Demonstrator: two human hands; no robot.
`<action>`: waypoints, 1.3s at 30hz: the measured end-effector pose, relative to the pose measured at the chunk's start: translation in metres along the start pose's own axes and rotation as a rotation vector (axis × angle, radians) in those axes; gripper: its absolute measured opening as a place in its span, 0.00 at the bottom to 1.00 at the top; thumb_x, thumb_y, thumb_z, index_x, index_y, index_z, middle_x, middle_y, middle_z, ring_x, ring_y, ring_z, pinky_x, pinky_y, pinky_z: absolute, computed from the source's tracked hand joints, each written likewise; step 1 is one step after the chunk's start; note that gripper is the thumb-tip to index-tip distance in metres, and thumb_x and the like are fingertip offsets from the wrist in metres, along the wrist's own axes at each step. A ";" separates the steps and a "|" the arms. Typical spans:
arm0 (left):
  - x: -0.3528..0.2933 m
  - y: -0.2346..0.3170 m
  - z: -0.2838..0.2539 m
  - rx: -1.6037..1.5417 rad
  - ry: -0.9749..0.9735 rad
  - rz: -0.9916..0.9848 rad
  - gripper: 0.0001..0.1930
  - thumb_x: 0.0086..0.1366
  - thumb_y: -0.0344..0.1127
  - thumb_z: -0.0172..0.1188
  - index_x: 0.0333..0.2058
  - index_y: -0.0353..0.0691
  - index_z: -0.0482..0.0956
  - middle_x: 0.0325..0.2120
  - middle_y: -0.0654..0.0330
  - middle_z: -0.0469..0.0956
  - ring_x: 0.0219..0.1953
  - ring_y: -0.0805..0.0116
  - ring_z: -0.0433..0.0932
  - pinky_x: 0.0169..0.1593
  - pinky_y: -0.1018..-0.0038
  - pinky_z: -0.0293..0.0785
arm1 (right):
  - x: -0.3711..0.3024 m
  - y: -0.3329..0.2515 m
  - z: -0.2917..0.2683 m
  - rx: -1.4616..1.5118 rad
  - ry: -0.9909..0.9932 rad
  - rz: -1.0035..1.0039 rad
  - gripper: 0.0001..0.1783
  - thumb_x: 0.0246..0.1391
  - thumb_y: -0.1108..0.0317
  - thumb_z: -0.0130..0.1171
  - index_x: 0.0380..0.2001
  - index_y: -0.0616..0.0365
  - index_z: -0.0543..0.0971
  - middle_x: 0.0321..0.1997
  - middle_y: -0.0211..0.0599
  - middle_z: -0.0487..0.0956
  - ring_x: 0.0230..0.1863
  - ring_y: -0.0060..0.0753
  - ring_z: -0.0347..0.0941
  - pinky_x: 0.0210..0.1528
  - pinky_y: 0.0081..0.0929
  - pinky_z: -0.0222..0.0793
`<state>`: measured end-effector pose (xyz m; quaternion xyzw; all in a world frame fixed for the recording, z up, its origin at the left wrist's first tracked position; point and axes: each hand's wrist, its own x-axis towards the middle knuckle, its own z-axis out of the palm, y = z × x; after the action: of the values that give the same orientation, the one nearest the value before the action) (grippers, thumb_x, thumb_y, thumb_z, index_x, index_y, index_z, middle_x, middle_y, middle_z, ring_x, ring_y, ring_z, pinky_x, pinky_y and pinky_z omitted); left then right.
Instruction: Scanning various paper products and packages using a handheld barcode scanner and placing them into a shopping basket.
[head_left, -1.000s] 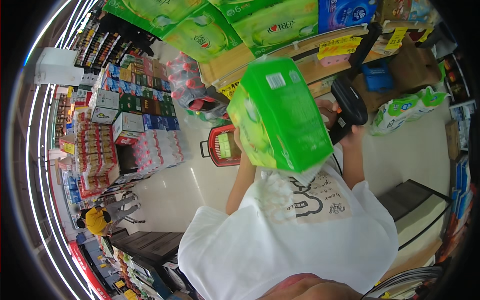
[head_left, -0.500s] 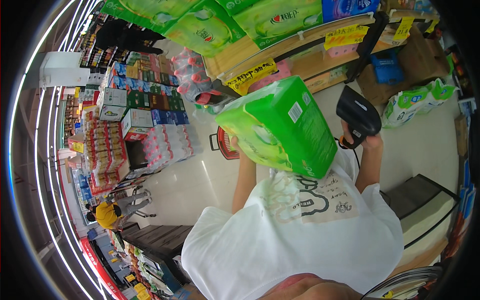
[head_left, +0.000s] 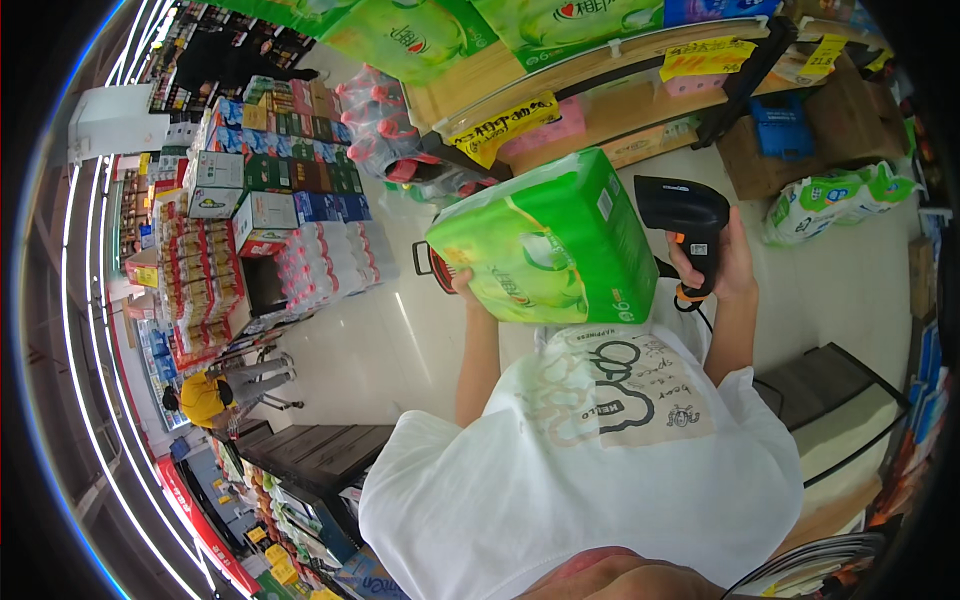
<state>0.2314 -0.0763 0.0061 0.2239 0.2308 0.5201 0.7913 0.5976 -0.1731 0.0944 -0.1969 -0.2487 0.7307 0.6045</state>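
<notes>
Scanner (head_left: 683, 205) now nearer the glossy, boxy green pack (head_left: 545, 250)

The left hand (head_left: 464, 284) holds a green tissue pack (head_left: 545, 245) rightward of it, the right hand (head_left: 736, 268) a black barcode scanner (head_left: 690, 207).

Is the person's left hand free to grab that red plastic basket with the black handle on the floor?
Probably not as things stand: the left hand is holding the large green, box-shaped, plastic-wrapped pack, which also hides part of the basket from this view.
</notes>
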 end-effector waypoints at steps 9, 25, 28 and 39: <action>-0.042 0.018 -0.067 0.036 0.219 -0.084 0.40 0.49 0.43 0.61 0.60 0.32 0.61 0.52 0.42 0.72 0.52 0.45 0.74 0.54 0.53 0.74 | 0.043 0.033 0.014 -0.062 0.202 0.205 0.38 0.65 0.35 0.34 0.46 0.65 0.72 0.23 0.36 0.73 0.14 0.18 0.62 0.16 0.15 0.60; -0.081 0.045 -0.251 -0.122 0.911 -0.144 0.28 0.65 0.47 0.51 0.60 0.40 0.64 0.56 0.53 0.71 0.56 0.52 0.71 0.59 0.55 0.67 | 0.107 0.136 0.051 -0.362 0.615 0.476 0.31 0.64 0.38 0.42 0.38 0.59 0.74 0.21 0.29 0.73 0.16 0.17 0.66 0.18 0.17 0.60; -0.074 0.057 -0.299 -0.054 0.845 -0.161 0.28 0.63 0.41 0.55 0.59 0.37 0.64 0.55 0.52 0.71 0.56 0.53 0.72 0.58 0.56 0.68 | 0.121 0.155 0.068 -0.374 0.591 0.519 0.31 0.64 0.37 0.42 0.38 0.57 0.74 0.21 0.30 0.73 0.15 0.18 0.65 0.17 0.17 0.61; 0.016 0.080 -0.364 1.309 1.192 -0.346 0.61 0.42 0.44 0.75 0.64 0.30 0.39 0.59 0.35 0.59 0.56 0.43 0.70 0.59 0.56 0.68 | 0.129 0.226 0.095 -0.484 0.716 0.537 0.32 0.64 0.38 0.42 0.41 0.61 0.73 0.21 0.30 0.74 0.16 0.18 0.67 0.17 0.18 0.61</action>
<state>-0.0383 0.0092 -0.2371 0.2850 0.8831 0.1881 0.3219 0.3395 -0.0915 0.0364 -0.6266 -0.1287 0.6682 0.3799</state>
